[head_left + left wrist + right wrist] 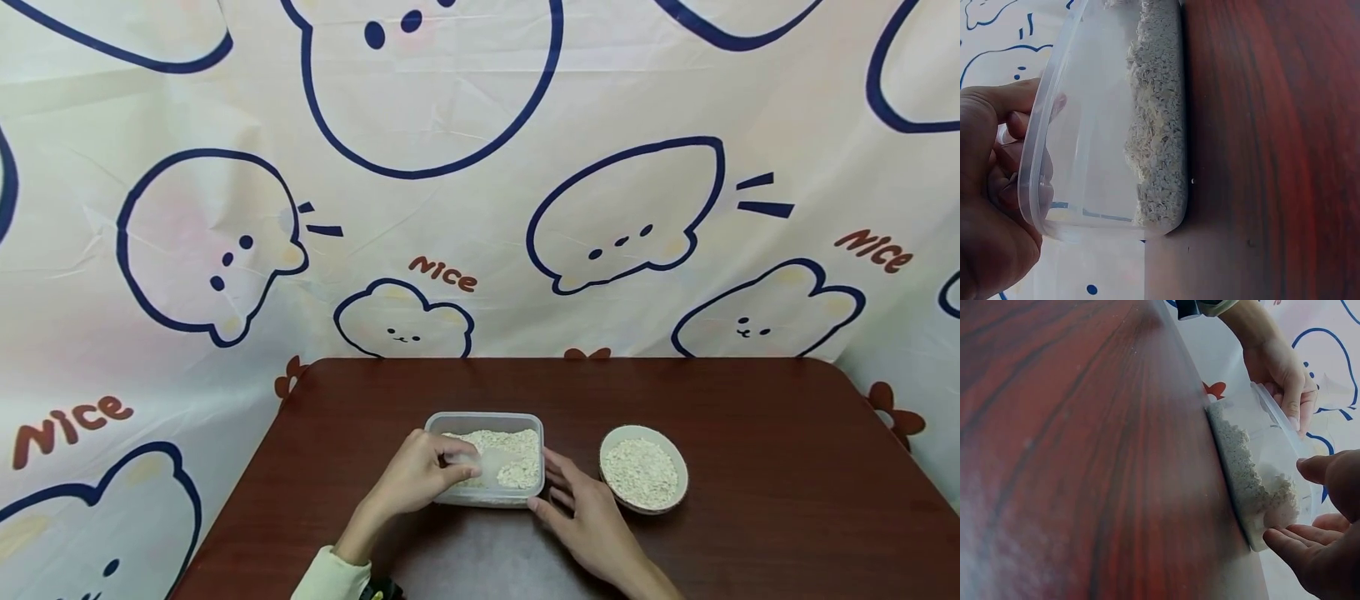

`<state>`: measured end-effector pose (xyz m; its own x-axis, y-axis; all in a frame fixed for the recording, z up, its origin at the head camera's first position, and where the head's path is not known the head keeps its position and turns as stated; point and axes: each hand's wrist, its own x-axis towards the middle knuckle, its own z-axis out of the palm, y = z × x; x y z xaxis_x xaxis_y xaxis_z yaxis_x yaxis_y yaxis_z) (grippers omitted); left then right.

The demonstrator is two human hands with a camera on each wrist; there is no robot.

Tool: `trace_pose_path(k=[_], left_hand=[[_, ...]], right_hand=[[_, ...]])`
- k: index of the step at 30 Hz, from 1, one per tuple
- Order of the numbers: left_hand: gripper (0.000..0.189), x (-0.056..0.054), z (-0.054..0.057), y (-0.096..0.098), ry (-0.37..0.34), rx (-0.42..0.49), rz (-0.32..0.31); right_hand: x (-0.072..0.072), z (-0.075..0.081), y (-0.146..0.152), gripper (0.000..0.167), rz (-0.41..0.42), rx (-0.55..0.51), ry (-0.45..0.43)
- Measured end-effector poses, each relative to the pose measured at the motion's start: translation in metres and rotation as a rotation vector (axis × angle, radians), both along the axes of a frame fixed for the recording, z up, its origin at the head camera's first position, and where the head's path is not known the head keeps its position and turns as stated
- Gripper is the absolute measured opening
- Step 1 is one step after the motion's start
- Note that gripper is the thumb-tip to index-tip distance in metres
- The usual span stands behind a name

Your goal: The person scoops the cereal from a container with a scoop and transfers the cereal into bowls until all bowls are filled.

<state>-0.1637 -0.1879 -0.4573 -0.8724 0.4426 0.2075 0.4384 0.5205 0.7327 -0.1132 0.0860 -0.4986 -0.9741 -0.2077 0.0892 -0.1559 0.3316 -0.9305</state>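
A clear plastic container (487, 501) stands on the table, partly filled with white rice-like grains (517, 446). Over its open top my left hand (420, 471) pinches a small translucent scoop (496, 463), which sits down among the grains; its exact shape is blurred. The left wrist view shows curled fingers behind the container's rim (1030, 169). At the container's right end, my right hand (588, 521) rests against the wall with its thumb near the front corner. In the right wrist view its fairly straight fingers (1297, 547) touch the outside.
To the right of my right hand stands a round white bowl (609, 437) holding similar grains. The dark red-brown table (750, 483) has rounded far corners. A cloth printed with cartoon faces (480, 217) hangs behind it. One stray grain (1193, 180) lies beside the container.
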Motion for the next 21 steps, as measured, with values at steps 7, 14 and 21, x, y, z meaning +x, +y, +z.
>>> trace_pose_path(k=[7, 14, 21], left_hand=[[0.009, 0.002, 0.001, -0.004, -0.026, 0.033, 0.031], [0.007, 0.002, 0.001, -0.007, -0.008, 0.07, 0.039], [0.012, 0.004, 0.002, -0.012, 0.007, 0.09, 0.06]], right_hand=[[0.001, 0.0, 0.0, 0.066, 0.0, -0.005, 0.004], [0.001, 0.002, 0.001, 0.066, 0.003, 0.004, 0.007], [0.001, 0.005, 0.003, 0.066, 0.021, 0.007, 0.01]])
